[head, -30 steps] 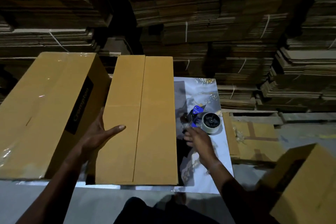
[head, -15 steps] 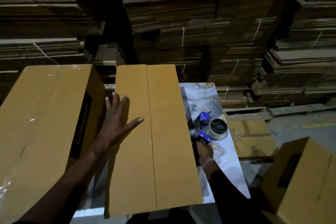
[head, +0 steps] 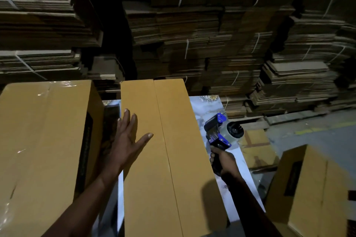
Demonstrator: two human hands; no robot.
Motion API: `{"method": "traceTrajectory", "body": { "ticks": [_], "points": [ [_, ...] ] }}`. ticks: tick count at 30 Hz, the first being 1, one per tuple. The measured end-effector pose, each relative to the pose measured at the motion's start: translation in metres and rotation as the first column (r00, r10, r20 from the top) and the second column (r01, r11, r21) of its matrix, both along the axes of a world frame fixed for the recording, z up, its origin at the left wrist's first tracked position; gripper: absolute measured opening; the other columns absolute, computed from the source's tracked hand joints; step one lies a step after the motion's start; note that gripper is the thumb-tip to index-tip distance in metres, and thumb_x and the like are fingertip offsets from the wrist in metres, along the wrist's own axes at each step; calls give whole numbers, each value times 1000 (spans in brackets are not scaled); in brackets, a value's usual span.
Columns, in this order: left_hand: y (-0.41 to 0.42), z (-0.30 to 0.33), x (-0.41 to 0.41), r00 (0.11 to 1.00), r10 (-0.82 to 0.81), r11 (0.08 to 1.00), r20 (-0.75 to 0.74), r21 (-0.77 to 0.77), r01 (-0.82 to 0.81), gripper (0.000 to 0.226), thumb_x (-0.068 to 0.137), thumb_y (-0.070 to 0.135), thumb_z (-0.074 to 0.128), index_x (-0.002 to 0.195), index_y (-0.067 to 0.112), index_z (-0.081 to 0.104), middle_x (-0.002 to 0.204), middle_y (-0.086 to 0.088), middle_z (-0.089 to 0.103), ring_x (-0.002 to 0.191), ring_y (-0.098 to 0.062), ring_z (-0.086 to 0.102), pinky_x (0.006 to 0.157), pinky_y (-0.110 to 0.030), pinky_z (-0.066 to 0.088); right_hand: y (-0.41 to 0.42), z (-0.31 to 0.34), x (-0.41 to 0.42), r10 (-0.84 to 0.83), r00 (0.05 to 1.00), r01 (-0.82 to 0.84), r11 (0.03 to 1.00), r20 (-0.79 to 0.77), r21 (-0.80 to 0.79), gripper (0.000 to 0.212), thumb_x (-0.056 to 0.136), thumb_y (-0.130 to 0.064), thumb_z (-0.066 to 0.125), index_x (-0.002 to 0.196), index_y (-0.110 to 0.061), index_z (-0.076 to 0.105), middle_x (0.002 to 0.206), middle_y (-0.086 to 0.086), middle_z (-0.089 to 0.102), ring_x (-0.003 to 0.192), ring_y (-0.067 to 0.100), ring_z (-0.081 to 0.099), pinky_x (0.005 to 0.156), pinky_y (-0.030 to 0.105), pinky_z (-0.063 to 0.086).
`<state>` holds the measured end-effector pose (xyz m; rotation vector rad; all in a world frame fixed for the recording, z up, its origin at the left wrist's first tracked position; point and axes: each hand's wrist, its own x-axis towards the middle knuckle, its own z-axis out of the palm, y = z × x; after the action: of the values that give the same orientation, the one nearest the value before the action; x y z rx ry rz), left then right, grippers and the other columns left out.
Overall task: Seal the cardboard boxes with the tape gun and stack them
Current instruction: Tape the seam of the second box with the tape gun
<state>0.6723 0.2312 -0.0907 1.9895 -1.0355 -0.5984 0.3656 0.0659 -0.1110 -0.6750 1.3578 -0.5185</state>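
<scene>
— Left hand (head: 127,144)?
— Flat on the left flap of the middle box (head: 165,159), fingers (head: 126,121) straight and spread.
— Right hand (head: 224,161)?
— Curled tight round the handle of the tape gun (head: 221,132), raised just right of that box, above the pale bench (head: 210,106).
— Seam?
— Untaped. Taped box (head: 42,150) close on the left; another box (head: 312,188) low at right.

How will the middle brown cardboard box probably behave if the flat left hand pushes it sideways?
The middle brown cardboard box would probably slide easily on the glossy white table. Its untaped flaps may flex under the left hand. Being long, it might pivot.
</scene>
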Motion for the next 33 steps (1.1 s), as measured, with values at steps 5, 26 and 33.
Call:
{"method": "traceTrajectory", "body": {
  "ticks": [5, 26, 33],
  "points": [
    [-2, -3, -6, 999, 51, 998, -17, -36, -51, 95, 89, 66, 66, 164, 28, 22, 168, 29, -11, 158, -7, -10, 124, -52, 17, -17, 43, 10, 27, 998, -16, 981, 58, -192, 18, 98, -16, 71, 84, -9, 60, 64, 8, 49, 49, 20, 47, 47, 29, 43],
    [-105, -24, 53, 796, -189, 972, 575, 225, 69, 76, 99, 64, 15, 159, 24, 38, 170, -8, 24, 158, -41, 3, 120, -65, -6, -71, 105, 204, 289, 957, -278, 899, -18, -339, 9, 103, -9, 60, 95, -6, 56, 64, 7, 53, 47, 17, 50, 43, 28, 44],
    [-158, -7, 120, 839, -191, 959, 510, 278, 50, 78, 102, 69, 30, 163, 22, 24, 164, -4, 38, 153, -26, 30, 122, -65, -11, -88, 106, 257, 276, 932, -346, 869, -234, -354, 10, 103, -10, 57, 97, -3, 57, 61, 8, 52, 45, 19, 48, 43, 29, 42]
  ]
}}
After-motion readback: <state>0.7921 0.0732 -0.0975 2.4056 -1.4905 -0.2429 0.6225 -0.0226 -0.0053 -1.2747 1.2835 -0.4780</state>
